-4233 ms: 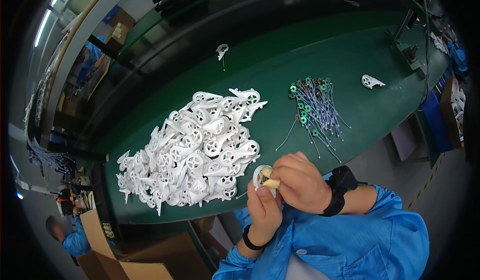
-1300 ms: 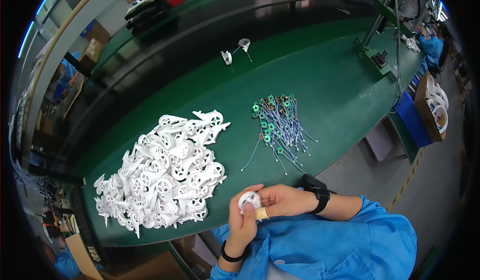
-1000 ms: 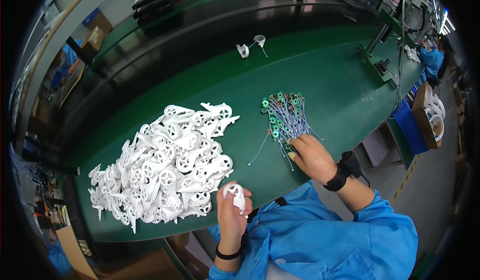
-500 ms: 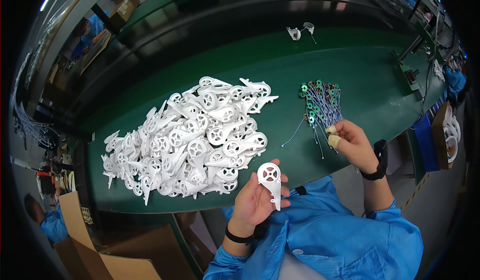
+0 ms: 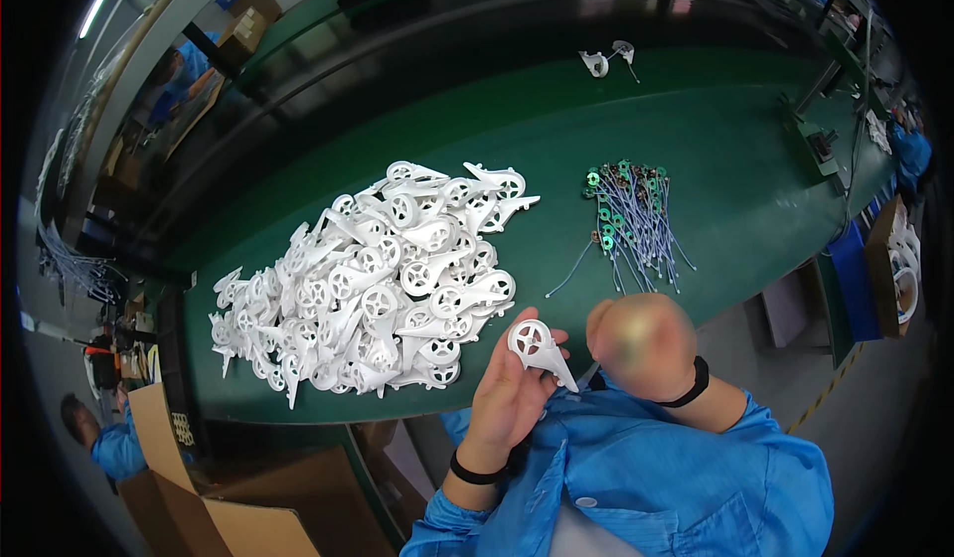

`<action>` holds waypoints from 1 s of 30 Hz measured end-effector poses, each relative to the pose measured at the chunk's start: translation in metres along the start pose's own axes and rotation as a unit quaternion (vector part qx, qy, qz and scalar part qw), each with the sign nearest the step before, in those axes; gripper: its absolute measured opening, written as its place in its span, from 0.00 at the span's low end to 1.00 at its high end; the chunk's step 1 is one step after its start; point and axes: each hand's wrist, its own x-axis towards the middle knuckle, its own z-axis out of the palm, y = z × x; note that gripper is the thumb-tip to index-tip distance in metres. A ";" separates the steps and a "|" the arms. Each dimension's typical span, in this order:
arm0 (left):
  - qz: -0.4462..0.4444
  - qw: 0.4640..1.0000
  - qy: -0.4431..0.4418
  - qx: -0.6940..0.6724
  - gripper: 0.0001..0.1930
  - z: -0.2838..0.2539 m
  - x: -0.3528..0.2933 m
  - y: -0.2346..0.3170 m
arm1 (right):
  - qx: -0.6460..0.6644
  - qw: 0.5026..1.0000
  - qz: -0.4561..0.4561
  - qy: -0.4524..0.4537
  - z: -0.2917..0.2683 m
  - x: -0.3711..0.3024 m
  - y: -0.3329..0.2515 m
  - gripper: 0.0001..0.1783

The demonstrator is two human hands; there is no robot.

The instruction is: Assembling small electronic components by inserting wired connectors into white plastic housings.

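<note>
My left hand [image 5: 505, 398] holds a white plastic housing [image 5: 531, 338] with a round spoked end and a tapering arm, its spoked face up and its arm pointing down to the right. Beside it, my right hand [image 5: 646, 348] is smeared; its fingers and anything in them cannot be made out. Just beyond the right hand lies a bundle of thin grey-blue wires [image 5: 651, 234] with small green ring-shaped circuit boards [image 5: 608, 229] at the far end. A large heap of the same white housings [image 5: 368, 284] covers the table left of the wires.
The green table [image 5: 556, 150] curves across the view. Two white pieces joined by a wire [image 5: 606, 60] lie at its far side. A metal fixture [image 5: 817, 145] stands at the right. Open cardboard boxes [image 5: 260, 527] are below left, and a blue bin [image 5: 852, 284] is at right.
My right hand has drawn back from the wire bundle, toward my left hand. In the left hand the white housing has turned, its arm now pointing more to the right.
</note>
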 end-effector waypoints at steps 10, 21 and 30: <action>-0.018 0.999 -0.021 -0.030 0.32 0.004 0.005 -0.005 | -0.135 0.989 -0.057 -0.009 -0.020 -0.001 -0.006 0.08; -0.003 0.999 -0.010 -0.050 0.30 0.002 0.007 -0.005 | -0.112 0.994 0.006 -0.007 -0.025 -0.019 -0.003 0.10; 0.040 0.999 -0.015 0.020 0.29 0.010 0.002 -0.004 | -0.122 0.991 0.056 -0.015 -0.021 -0.016 0.008 0.10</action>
